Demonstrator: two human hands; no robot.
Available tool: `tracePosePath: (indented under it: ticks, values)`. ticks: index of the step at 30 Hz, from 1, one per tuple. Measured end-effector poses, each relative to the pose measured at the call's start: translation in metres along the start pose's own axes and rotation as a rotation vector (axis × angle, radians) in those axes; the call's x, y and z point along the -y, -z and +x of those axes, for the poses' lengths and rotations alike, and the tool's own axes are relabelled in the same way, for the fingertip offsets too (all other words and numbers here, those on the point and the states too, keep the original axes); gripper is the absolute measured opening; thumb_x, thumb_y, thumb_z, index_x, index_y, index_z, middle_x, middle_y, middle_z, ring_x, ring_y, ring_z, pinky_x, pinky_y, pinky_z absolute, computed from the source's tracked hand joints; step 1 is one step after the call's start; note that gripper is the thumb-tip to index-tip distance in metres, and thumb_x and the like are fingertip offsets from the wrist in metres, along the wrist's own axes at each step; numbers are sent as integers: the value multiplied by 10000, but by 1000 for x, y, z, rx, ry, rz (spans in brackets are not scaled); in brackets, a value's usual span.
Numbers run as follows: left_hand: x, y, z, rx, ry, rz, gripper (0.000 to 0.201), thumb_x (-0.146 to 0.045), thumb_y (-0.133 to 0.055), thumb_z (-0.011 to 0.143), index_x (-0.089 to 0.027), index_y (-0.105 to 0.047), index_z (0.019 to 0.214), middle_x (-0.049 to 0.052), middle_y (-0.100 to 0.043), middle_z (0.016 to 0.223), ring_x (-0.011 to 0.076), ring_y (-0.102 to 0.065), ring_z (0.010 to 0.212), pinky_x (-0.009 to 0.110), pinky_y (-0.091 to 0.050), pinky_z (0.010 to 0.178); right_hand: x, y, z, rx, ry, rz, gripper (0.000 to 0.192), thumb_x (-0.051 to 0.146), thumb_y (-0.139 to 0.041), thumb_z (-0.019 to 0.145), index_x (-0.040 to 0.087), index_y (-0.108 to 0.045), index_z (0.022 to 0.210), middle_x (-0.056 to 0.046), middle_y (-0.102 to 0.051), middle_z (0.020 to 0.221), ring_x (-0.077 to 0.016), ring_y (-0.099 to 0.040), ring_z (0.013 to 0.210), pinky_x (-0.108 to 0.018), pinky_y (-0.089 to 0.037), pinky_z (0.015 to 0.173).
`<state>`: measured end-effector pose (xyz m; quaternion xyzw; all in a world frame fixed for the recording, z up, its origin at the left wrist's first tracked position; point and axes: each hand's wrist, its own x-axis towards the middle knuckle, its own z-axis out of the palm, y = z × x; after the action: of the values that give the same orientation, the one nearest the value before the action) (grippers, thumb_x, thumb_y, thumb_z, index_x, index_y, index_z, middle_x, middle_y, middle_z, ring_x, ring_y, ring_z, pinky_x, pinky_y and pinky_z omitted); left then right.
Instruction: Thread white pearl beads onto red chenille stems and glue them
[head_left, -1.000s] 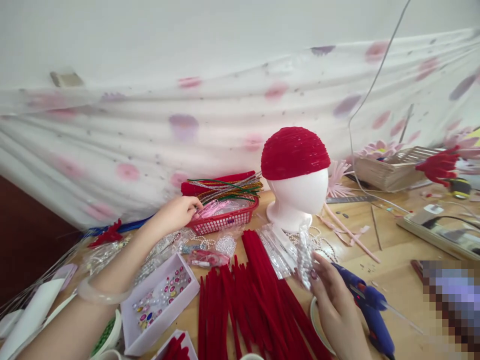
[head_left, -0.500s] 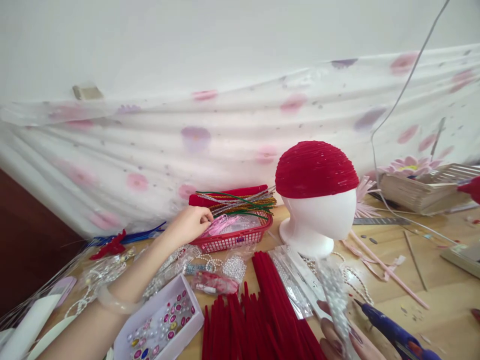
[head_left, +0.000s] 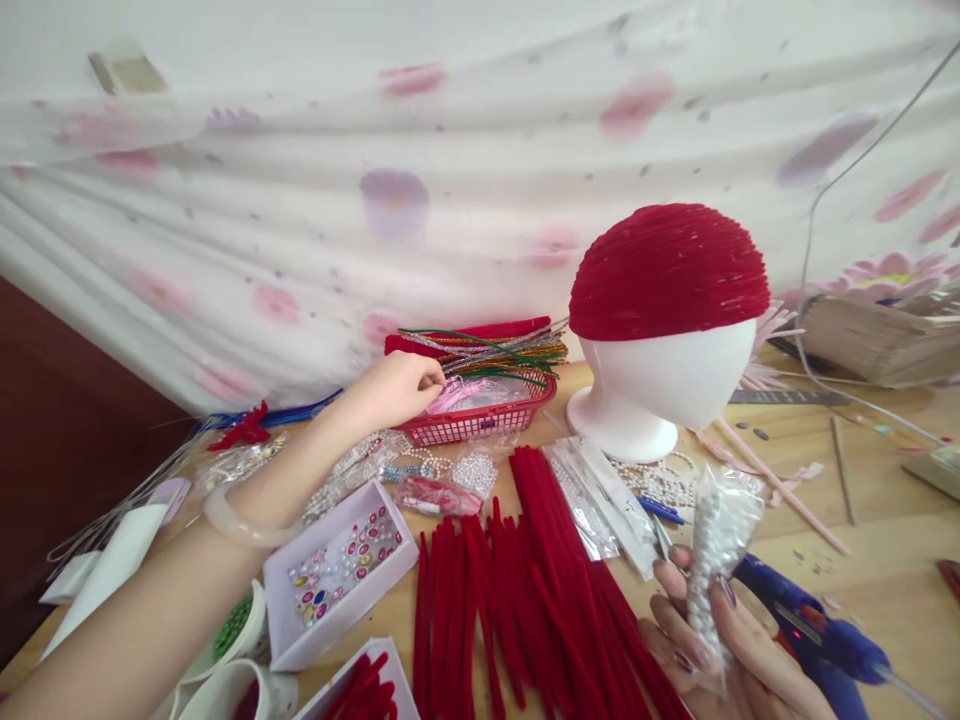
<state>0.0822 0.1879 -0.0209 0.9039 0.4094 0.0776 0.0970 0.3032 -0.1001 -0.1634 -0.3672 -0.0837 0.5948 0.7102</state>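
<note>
My left hand (head_left: 401,385) reaches over the left end of a red plastic basket (head_left: 480,425). Its fingers are closed beside a pink bundle in a clear wrapper (head_left: 466,393); what they pinch, if anything, is hidden. In my right hand (head_left: 739,640) is a clear bag of white pearl beads (head_left: 718,560), gripped upright between thumb and fingers. A blue glue gun (head_left: 817,630) lies just behind and right of that hand. Red pipe cleaners (head_left: 525,590) spread over the table between my hands. Beyond them stands a white foam head (head_left: 660,380) wearing a red ridged cap (head_left: 667,275).
Shiny pipe cleaners (head_left: 487,350) lie across the basket's back. Near my left forearm are a white box of gems (head_left: 341,585), cups (head_left: 236,690) and a box of red pieces (head_left: 360,690). A wooden box (head_left: 885,335) and a grey cable (head_left: 810,220) are at right.
The view has tilted down and shifted. My right hand has come further into view with the bead bag. My left hand stays at the basket's left end.
</note>
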Motion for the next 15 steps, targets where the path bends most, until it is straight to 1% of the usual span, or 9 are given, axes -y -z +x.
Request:
tracePosePath:
  ticks: [2,4,7,9,10,12,15]
  values:
    - [-6,1,-4,26,-22,1,265,-194,-520,823,-153,-735,973,78,-784,937,214,-724,870,292,-521,769,0,-5,0,7,11,13,243,351,-800,767,255,-715,973,-15,-611,742,-107,-484,546,-250,-552,543]
    - [-12,-3,-10,83,-57,1,267,-181,-521,829,-161,-739,983,64,-786,932,195,-724,844,274,-517,757,0,-9,-1,14,25,32,237,328,-800,769,250,-722,978,-28,-652,794,-100,-478,536,-254,-553,547]
    - [-15,-19,-18,235,-133,16,248,-142,-549,814,-194,-764,926,28,-793,907,177,-724,818,252,-508,763,1,-12,-1,31,9,71,224,316,-796,776,249,-730,979,-34,-673,798,-96,-482,527,-243,-544,538]
    - [-14,-34,-22,330,-173,37,261,-109,-556,803,-205,-774,910,27,-795,936,184,-726,859,248,-505,796,2,-15,-2,35,3,87,233,325,-808,765,242,-738,972,-39,-682,790,-98,-498,530,-235,-543,533]
    - [-13,-42,-23,363,-185,51,275,-97,-552,803,-204,-775,925,36,-793,966,192,-726,890,251,-505,813,2,-17,-3,21,11,87,253,325,-820,754,238,-742,979,-42,-688,795,-103,-513,542,-231,-546,539]
    - [-12,-56,-25,405,-199,79,289,-87,-550,805,-189,-769,963,66,-786,1012,213,-723,930,263,-510,825,2,-25,-5,-50,44,80,311,306,-849,726,235,-747,1010,-56,-715,860,-121,-560,606,-223,-557,570]
    - [-15,-66,-25,430,-230,105,273,-93,-551,812,-173,-762,964,96,-779,1024,239,-722,949,287,-517,830,3,-37,-8,-134,80,68,438,241,-894,663,255,-741,1073,-66,-733,1031,-146,-619,734,-223,-572,640]
